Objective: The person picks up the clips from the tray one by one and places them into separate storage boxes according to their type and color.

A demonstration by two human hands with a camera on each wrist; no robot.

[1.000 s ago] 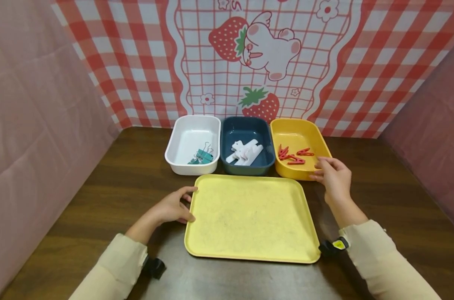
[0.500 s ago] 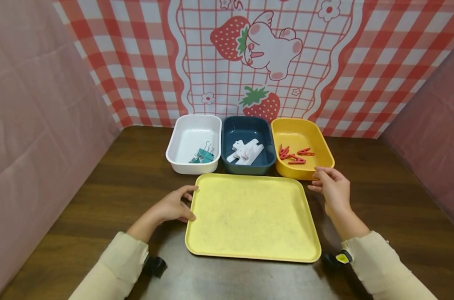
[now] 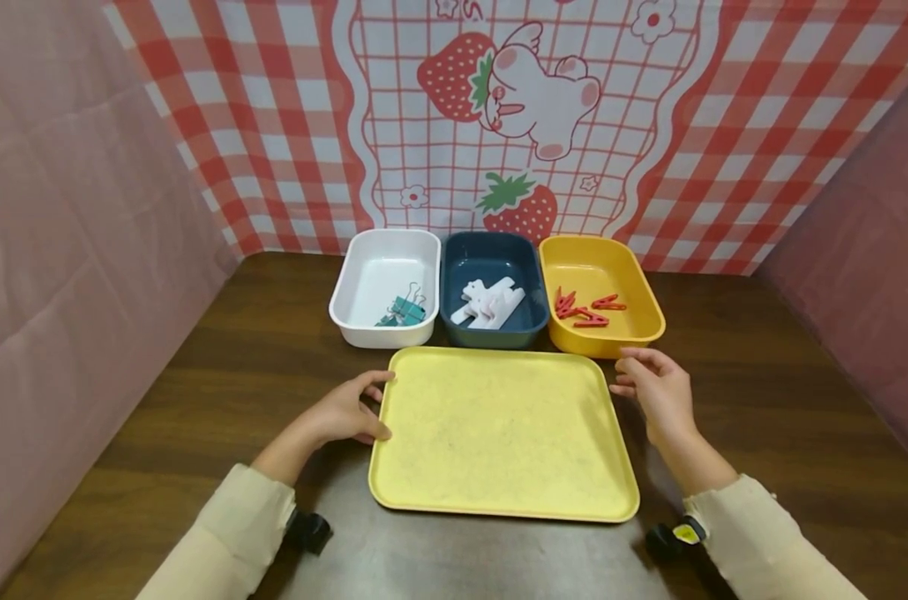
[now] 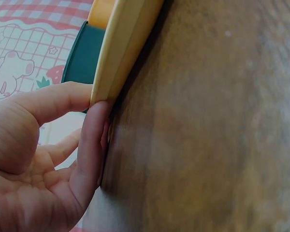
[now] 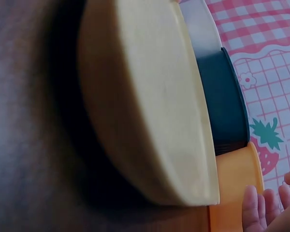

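A yellow rectangular tray lies on the table in the head view. My left hand grips its left edge; in the left wrist view the thumb meets the rim while a finger lies along the side wall. Off the tray's far right corner, my right hand hovers with loosely bent fingers and nothing in them. Its fingertips are right by the front of the yellow bin. Only some fingers of that hand enter the right wrist view, at the lower right corner.
Behind the tray stand a white bin with teal binder clips, a dark blue bin with white bear-shaped clips, and the yellow bin with red clothespins. A checked strawberry cloth hangs behind them.
My right hand has drawn back from the yellow bin's front right rim, down and slightly left toward the tray's corner. The left hand and tray have stayed in place.
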